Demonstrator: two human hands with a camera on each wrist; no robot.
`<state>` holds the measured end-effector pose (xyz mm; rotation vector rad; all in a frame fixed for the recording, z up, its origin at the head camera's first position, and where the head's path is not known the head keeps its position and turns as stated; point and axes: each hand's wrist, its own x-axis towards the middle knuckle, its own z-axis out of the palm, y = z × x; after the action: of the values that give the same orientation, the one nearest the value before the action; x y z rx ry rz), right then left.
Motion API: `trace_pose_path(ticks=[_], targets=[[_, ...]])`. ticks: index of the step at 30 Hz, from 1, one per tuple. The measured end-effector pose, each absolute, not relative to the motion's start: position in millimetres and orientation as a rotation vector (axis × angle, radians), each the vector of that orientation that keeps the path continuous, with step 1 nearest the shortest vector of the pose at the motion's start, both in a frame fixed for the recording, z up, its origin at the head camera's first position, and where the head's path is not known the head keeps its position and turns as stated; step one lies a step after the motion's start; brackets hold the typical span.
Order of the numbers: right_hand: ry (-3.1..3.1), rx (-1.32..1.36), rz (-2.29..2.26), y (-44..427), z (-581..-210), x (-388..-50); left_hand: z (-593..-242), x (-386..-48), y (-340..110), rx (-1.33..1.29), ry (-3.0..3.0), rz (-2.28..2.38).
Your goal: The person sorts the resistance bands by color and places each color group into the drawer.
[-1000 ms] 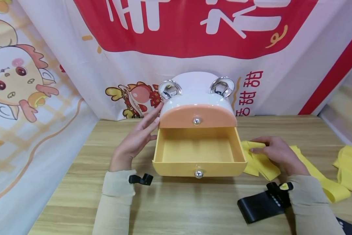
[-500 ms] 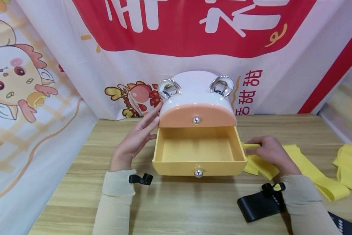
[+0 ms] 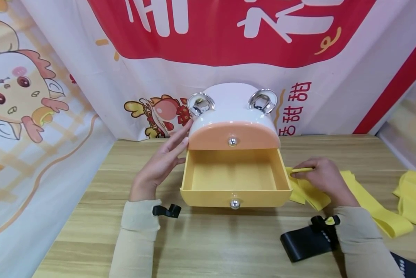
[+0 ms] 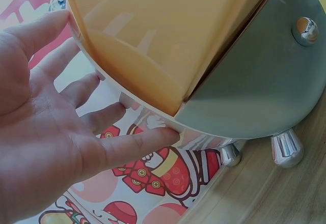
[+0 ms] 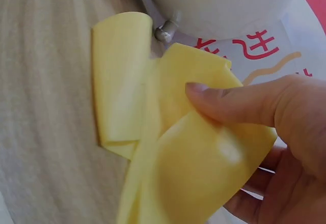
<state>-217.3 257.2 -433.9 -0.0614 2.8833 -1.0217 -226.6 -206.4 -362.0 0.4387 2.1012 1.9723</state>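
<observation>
Head view shows me the left hand (image 3: pixel 161 162), fingers spread wide, touching the left side of a white cabinet (image 3: pixel 232 102); the right hand (image 3: pixel 324 177) pinches a yellow band (image 3: pixel 312 196) near the cabinet's right side. Between the 2 hands, I see the yellow drawer (image 3: pixel 208 199) pulled out below 1 orange drawer front (image 3: pixel 211 137). A black strap (image 3: pixel 303 243) lies on the wooden surface (image 3: pixel 222 243), before a printed backdrop (image 3: pixel 211 38).

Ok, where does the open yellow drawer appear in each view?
Head: centre, the yellow drawer, below the peach drawer.
Left wrist: upper middle, right of the left hand.
Right wrist: not in it.
Shared landmark: the white cabinet, partly visible in all three, at the top in right wrist.
</observation>
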Motion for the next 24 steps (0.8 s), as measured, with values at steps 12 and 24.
trace_pose_path(ticks=[12, 24], targets=[[2.806, 0.182, -1.179, 262, -414, -207, -364, -228, -206, 0.449, 2.086, 1.988], [2.753, 0.356, -1.541, 271, -395, -201, -362, -226, -206, 0.443, 2.092, 1.991]])
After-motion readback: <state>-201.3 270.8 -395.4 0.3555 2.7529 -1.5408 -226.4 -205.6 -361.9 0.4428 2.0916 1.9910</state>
